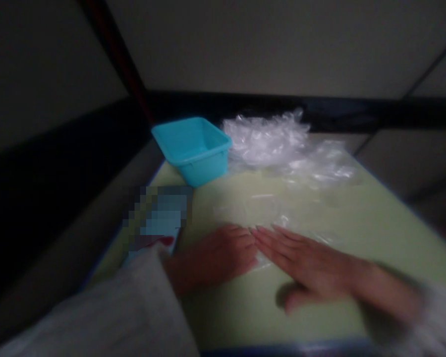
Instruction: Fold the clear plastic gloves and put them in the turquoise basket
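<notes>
Both hands lie flat with palms down and fingers stretched out straight. The left hand (215,255) comes from a grey sleeve and points to the right, the right hand (301,263) points to the left, and their fingertips meet in the middle

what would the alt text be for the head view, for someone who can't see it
Two hands, left and right, lie flat, fingertips meeting, on a clear plastic sheet spread on a pale green table. Behind them stand a blue tub and a heap of clear plastic. The picture is dim and blurred.
</notes>
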A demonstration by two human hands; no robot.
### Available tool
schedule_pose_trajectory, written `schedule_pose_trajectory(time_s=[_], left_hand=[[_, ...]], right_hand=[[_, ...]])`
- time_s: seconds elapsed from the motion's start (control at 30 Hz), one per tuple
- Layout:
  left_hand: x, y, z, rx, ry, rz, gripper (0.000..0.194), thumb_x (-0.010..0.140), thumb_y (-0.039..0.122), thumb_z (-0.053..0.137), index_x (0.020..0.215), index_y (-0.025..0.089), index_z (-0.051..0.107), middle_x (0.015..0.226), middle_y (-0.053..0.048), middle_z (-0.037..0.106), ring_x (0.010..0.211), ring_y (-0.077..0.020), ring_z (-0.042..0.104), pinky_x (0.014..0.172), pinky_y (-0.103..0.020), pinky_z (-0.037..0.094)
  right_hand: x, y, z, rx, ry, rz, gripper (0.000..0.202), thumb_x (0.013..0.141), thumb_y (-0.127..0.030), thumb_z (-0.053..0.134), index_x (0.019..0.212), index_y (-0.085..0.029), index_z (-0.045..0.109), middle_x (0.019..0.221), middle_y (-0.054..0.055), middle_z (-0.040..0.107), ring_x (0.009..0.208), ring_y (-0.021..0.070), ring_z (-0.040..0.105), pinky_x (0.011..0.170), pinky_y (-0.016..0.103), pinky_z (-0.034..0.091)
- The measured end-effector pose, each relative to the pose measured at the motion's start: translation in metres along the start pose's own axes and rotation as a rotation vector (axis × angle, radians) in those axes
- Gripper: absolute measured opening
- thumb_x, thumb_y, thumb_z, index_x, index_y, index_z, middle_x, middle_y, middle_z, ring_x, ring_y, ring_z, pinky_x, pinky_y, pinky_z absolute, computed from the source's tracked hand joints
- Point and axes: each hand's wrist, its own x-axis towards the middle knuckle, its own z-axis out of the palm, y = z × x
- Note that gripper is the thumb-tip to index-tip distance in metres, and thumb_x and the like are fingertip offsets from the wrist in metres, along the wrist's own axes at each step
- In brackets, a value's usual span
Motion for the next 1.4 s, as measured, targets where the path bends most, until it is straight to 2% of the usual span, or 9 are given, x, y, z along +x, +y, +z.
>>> schedule_pose_trajectory(time_s=[0.3,0.73,0.93,1.4], left_hand=[[-0.002,0.002,0.0,0.149,-0.068,0.019,0.012,0.086,0.016,0.053,0.074,0.017,0.053,0.079,-0.002,0.059,0.075,-0.0185,0.052,0.067,-0.032,0.035],[-0.005,-0.002,0.005,0.215,-0.062,0.071,0.013,0.084,0.02,0.053,0.073,0.019,0.048,0.075,0.0,0.056,0.069,-0.0177,0.049,0.062,-0.032,0.032],[-0.005,-0.002,0.003,0.209,-0.083,0.051,0.014,0.085,0.021,0.054,0.072,0.019,0.048,0.073,0.001,0.054,0.07,-0.0175,0.048,0.063,-0.032,0.032],[-0.005,-0.003,0.003,0.215,-0.098,0.064,0.014,0.084,0.02,0.057,0.073,0.02,0.048,0.073,0.001,0.053,0.069,-0.0171,0.048,0.062,-0.032,0.032]], right_hand=[[-0.002,0.0,0.001,-0.011,0.003,0.006,0.093,0.085,-0.057,0.049,0.146,-0.008,0.0,0.151,0.019,0.01,0.14,0.0245,0.005,0.114,0.044,0.011],[-0.002,0.0,-0.001,-0.053,-0.015,0.036,0.094,0.086,-0.06,0.044,0.145,-0.009,-0.008,0.152,0.017,0.004,0.14,0.0239,0.003,0.115,0.041,0.01],[-0.007,0.011,-0.007,-0.104,-0.034,0.116,0.094,0.086,-0.061,0.041,0.145,-0.008,-0.008,0.151,0.019,0.005,0.14,0.0255,0.005,0.114,0.044,0.013],[-0.018,0.034,-0.016,-0.143,-0.007,0.194,0.091,0.087,-0.061,0.039,0.145,-0.012,-0.011,0.152,0.017,0.006,0.139,0.0286,0.01,0.112,0.051,0.013]])
